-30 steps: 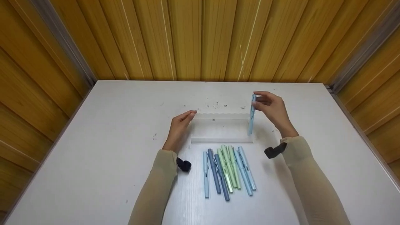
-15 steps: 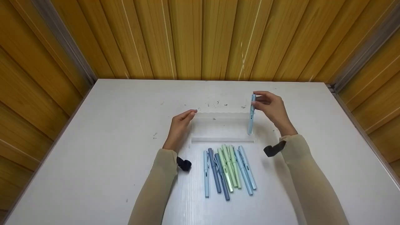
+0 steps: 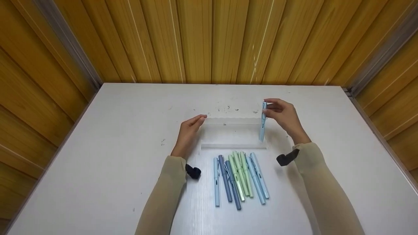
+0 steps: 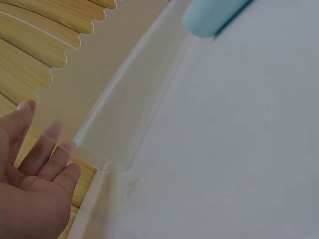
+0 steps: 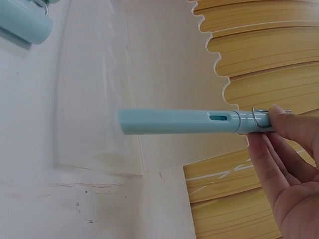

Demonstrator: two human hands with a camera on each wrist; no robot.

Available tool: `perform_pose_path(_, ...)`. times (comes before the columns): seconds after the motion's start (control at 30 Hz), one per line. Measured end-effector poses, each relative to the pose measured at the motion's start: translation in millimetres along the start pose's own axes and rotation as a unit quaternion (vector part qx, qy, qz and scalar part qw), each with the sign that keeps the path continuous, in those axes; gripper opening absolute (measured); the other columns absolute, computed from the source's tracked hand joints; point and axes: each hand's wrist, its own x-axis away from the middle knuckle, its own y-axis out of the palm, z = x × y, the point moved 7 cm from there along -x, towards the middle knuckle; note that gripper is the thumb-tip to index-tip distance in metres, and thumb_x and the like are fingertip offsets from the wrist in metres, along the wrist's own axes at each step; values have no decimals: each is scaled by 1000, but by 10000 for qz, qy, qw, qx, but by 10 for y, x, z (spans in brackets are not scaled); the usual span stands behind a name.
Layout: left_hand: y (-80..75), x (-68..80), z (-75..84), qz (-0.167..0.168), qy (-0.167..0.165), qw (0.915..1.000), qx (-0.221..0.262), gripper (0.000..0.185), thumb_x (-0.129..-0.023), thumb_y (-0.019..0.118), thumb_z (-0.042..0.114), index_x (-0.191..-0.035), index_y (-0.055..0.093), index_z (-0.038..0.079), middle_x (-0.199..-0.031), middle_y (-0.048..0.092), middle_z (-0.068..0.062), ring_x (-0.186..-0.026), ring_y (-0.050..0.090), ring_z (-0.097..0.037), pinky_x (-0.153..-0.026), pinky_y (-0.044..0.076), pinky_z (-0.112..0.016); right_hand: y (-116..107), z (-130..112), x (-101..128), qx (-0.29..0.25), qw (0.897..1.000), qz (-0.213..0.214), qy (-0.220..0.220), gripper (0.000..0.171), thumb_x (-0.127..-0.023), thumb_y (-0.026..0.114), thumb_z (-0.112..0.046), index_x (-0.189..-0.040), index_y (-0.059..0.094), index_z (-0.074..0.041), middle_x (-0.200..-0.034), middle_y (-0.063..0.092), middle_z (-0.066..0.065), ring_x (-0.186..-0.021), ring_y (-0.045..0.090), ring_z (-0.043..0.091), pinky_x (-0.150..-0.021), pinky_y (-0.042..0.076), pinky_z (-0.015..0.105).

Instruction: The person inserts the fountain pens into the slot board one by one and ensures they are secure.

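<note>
My right hand (image 3: 285,116) pinches a light blue pen (image 3: 263,125) by its clipped cap end between thumb and fingers. The pen stands nearly upright, its lower end at the right end of a clear pen rack (image 3: 233,146). Whether that end touches the rack, I cannot tell. In the right wrist view the same pen (image 5: 174,122) crosses in front of the rack's scalloped panel (image 5: 174,59). My left hand (image 3: 189,132) holds the rack's upper left corner, and in the left wrist view some fingers (image 4: 45,154) show behind the clear panel.
In front of the rack several capped pens lie side by side on the white table (image 3: 114,147): light blue pens (image 3: 216,182), dark blue pens (image 3: 232,186) and green pens (image 3: 240,174). Wood-patterned walls (image 3: 196,42) enclose the table's back and sides.
My right hand and the top of the light blue pen have sunk slightly in the last half second. The left hand stays on the rack, and the lying pens have not moved.
</note>
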Motion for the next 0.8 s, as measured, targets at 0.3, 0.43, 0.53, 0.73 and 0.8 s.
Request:
perform_pose_path(0.3, -22, 48, 66, -80, 88, 9998, -176, 35, -94, 61, 36, -121, 68, 16, -132, 61, -1, -132, 48, -16, -114, 35, -37, 28, 64, 16, 266, 9996, -51, 49, 46, -90, 68, -26, -133, 56, -15, -120, 65, 10, -99, 65, 8, -92, 53, 26)
perform_pose_path(0.43, -32, 20, 22, -13, 60, 9998, -210, 36, -93, 62, 38, -121, 68, 16, -131, 62, 1, -132, 48, -16, -113, 36, -37, 35, 59, 40, 272, 9996, -67, -52, 47, -89, 69, -30, -132, 57, -15, -120, 65, 10, -101, 63, 8, -91, 51, 22)
perform_pose_path(0.53, -34, 26, 19, 24, 25, 9998, -218, 36, -92, 63, 39, -120, 68, 17, -131, 62, 3, -132, 48, -15, -114, 35, -37, 48, 48, 57, 238, 9996, -128, -108, 47, -90, 69, -29, -133, 57, -14, -120, 65, 11, -102, 61, 9, -88, 49, 18)
perform_pose_path(0.73, -41, 22, 12, 51, -10, 9998, -206, 33, -92, 63, 39, -118, 69, 20, -130, 62, 3, -132, 48, -14, -114, 35, -36, 60, 43, 72, 164, 9997, -150, -137, 47, -91, 68, -26, -135, 55, -14, -122, 64, 13, -103, 60, 9, -87, 48, 14)
perform_pose_path(0.8, -42, 17, 11, 56, 5, 9998, -214, 33, -93, 63, 39, -118, 69, 19, -131, 62, 2, -132, 48, -15, -114, 35, -36, 63, 45, 71, 139, 9997, -157, -156, 48, -91, 68, -25, -135, 55, -13, -122, 64, 13, -103, 60, 9, -87, 48, 14)
